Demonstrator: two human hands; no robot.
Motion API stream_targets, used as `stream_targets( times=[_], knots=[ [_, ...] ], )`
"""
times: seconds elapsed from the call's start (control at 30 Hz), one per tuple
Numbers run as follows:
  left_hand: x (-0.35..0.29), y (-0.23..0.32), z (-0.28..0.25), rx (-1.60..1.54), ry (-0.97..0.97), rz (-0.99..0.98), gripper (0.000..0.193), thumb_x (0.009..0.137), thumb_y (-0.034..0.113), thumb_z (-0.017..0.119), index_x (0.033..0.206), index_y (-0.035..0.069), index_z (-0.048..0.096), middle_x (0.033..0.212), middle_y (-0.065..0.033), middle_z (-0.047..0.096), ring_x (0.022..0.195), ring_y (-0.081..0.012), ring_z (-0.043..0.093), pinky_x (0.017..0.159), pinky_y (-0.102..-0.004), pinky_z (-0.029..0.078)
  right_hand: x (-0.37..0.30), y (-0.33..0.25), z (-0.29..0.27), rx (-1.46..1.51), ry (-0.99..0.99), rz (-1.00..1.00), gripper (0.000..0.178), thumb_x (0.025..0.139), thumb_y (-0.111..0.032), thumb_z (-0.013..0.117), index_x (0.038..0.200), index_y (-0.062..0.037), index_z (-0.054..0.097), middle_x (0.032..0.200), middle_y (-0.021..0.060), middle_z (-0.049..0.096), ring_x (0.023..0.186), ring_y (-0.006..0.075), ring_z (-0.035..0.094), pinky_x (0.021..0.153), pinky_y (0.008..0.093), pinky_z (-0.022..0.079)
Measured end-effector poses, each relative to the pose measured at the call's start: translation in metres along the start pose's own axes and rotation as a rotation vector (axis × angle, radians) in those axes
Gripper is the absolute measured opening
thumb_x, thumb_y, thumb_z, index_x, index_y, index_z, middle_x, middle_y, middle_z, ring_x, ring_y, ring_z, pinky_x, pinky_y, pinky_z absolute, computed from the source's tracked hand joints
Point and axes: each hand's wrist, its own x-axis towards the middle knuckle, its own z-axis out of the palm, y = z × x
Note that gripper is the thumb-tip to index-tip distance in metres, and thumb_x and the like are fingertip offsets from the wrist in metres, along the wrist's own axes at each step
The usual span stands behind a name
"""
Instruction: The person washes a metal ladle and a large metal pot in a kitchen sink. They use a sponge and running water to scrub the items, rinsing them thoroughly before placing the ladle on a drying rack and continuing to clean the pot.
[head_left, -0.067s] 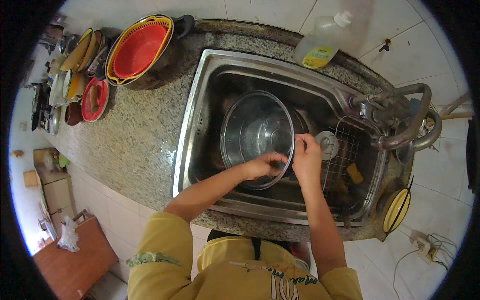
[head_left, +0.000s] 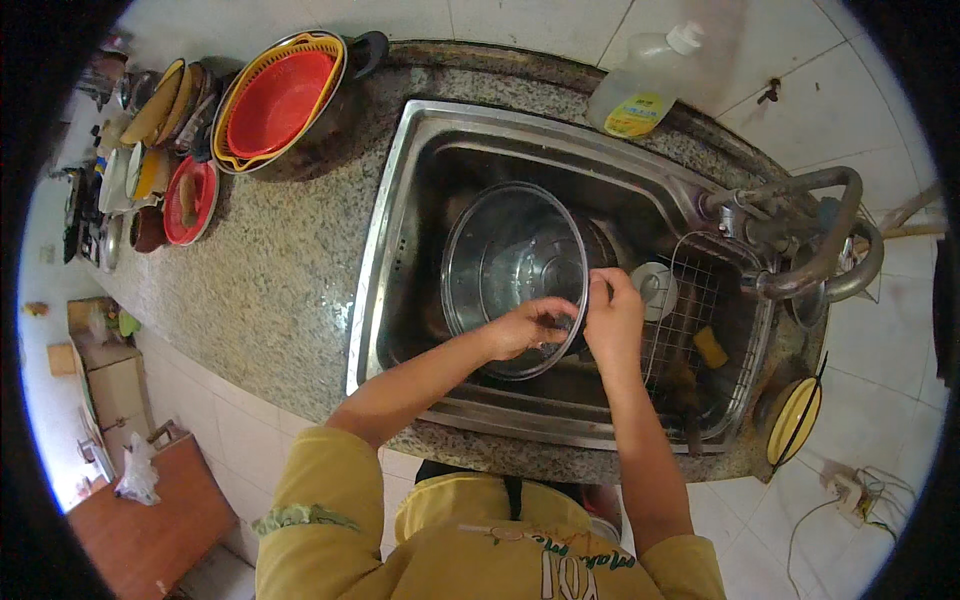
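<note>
A clear round bowl [head_left: 500, 235] stands tilted in the metal sink [head_left: 400, 190], its rim turned toward my right hand. With thumb and fingers pinched on the right side of the rim, my right hand [head_left: 614, 308] grips the bowl. My left hand [head_left: 525, 330] reaches over the near side into the bowl. Its thumb and fingers are apart and curved, close to the inner wall by the rim. Part of those fingers shows only through the clear wall, and nothing can be seen held in them.
Right of the bowl are a white round piece [head_left: 655, 292], a wire rack [head_left: 690, 300] and a yellow sponge [head_left: 710, 347]. A bent faucet [head_left: 820, 255] overhangs the right side. Behind stands a detergent bottle [head_left: 640, 90]. A pot [head_left: 340, 110] holding red and yellow baskets sits left on the counter.
The thumb and fingers of my left hand have shifted very slightly at the rim. The bowl and my right hand stay where they were.
</note>
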Motion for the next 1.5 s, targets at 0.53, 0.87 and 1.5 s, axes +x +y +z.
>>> stream_targets(
  times=[0.53, 0.87, 1.5],
  knots=[
    [0.136, -0.031, -0.093, -0.844, 0.793, 0.223, 0.027, 0.074, 0.003, 0.055, 0.100, 0.013, 0.053, 0.096, -0.0089, 0.053, 0.081, -0.0242, 0.054, 0.067, -0.0393, 0.049, 0.004, 0.055, -0.041, 0.278, -0.041, 0.312, 0.017, 0.083, -0.017, 0.051, 0.089, -0.0028, 0.056, 0.055, 0.0017, 0.048, 0.035, 0.0083, 0.040, 0.032, 0.0235, 0.029],
    [0.035, -0.026, 0.028, 0.812, -0.142, 0.317, 0.015, 0.069, 0.002, 0.055, 0.082, 0.006, 0.052, 0.083, -0.0077, 0.055, 0.079, -0.0229, 0.053, 0.070, -0.0333, 0.042, -0.006, 0.082, -0.056, 0.459, 0.002, 0.436, 0.016, 0.085, -0.017, 0.050, 0.091, -0.0029, 0.054, 0.049, -0.0006, 0.040, 0.035, 0.0070, 0.035, 0.030, 0.0240, 0.027],
    [0.038, 0.017, 0.035, 0.763, -0.100, 0.421, 0.026, 0.064, 0.001, 0.058, 0.089, 0.006, 0.056, 0.089, -0.0072, 0.058, 0.085, -0.0194, 0.054, 0.077, -0.0298, 0.041, -0.021, 0.055, -0.045, 0.596, 0.038, 0.453, 0.011, 0.085, -0.015, 0.048, 0.086, -0.0040, 0.051, 0.049, -0.0025, 0.036, 0.035, 0.0057, 0.031, 0.030, 0.0227, 0.024]
  ],
)
